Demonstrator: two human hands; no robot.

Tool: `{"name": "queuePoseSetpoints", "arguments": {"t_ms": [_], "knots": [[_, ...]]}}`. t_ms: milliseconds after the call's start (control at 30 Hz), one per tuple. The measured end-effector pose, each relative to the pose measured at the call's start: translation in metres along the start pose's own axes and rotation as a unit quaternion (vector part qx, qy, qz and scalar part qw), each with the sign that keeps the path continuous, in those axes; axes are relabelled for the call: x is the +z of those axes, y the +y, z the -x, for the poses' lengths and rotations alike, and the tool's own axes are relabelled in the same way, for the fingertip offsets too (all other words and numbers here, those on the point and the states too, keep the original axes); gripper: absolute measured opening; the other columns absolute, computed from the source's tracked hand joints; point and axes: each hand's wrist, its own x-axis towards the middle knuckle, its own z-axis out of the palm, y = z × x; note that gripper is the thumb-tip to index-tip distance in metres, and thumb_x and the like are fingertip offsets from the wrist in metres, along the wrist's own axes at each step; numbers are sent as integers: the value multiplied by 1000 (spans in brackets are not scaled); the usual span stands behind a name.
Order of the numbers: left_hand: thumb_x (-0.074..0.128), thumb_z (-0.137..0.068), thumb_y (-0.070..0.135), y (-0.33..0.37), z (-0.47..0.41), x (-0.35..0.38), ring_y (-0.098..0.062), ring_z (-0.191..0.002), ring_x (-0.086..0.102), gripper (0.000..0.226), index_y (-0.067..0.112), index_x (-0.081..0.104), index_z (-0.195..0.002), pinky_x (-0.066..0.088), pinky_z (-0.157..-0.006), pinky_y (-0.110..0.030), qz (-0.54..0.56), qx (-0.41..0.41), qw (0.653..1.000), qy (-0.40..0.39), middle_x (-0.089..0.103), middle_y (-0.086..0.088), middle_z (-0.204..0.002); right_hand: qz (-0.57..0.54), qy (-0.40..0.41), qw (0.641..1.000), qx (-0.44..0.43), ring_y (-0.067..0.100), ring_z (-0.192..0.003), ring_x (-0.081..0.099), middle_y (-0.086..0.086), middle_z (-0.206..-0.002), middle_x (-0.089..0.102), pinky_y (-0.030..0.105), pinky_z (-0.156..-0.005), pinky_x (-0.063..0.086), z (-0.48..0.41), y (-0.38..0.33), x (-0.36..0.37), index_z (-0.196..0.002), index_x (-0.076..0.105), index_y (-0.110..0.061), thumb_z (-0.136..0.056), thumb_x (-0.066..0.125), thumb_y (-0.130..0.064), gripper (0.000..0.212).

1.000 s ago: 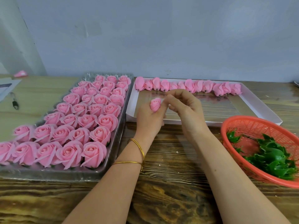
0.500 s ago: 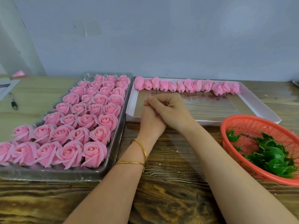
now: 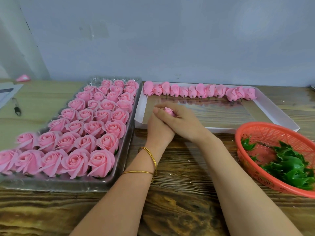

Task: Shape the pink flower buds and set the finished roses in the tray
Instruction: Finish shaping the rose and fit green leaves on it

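To the left of the hands, the tray [image 3: 119, 167] is sitting nearly full of roses [image 3: 102, 160], heads up in tight rows. I am judging it is parked that close so each finished flower needs only a short reach.

The left hand [image 3: 157, 132] is curling up from below around the bud [image 3: 169, 111], and the right hand [image 3: 185, 121] is wrapping over it from the right, its fingers folding across the left one. Both are gripping the bud between them, in front of my view and just above the near wall of the box [image 3: 228, 129]. I am reading this as the squeezing part of shaping: two hands cupping it so the petals are being pressed evenly. How the fingers are lying inside the clasp is hidden from me.

Only the bud's tip is poking out on top of the clasp, pink, tight and spiralled, far smaller than the opened roses.

Beyond the hands, spare buds [image 3: 201, 90] are lying in one row along the box's far wall, stubs pointing toward me, likely waiting their turn.

To the right, the basket [image 3: 265, 124] is holding green leaves [image 3: 289, 167], near the right forearm.
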Motion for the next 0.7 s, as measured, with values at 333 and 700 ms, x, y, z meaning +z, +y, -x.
{"name": "queuePoseSetpoints", "arguments": {"t_ms": [333,700], "knots": [[39,-79,53,-27,-6,15,16,-64,52,30,39,61,-64,36,-59,-9,-10,-7,1000,-27,59,23,-62,-85,-33,993,81,10,-120,59,-2,-126,65,39,-109,43,10,2,-8,-129,61,-23,-72,68,-57,67],[64,-74,-13,1,10,-7,-6,-34,31,48,21,45,-47,23,-37,-16,207,-122,941,-240,33,6,-44,-436,34,892,114,22,-97,65,12,-101,71,36,-90,52,13,2,-19,-82,74,-5,-78,63,-27,25]]}}
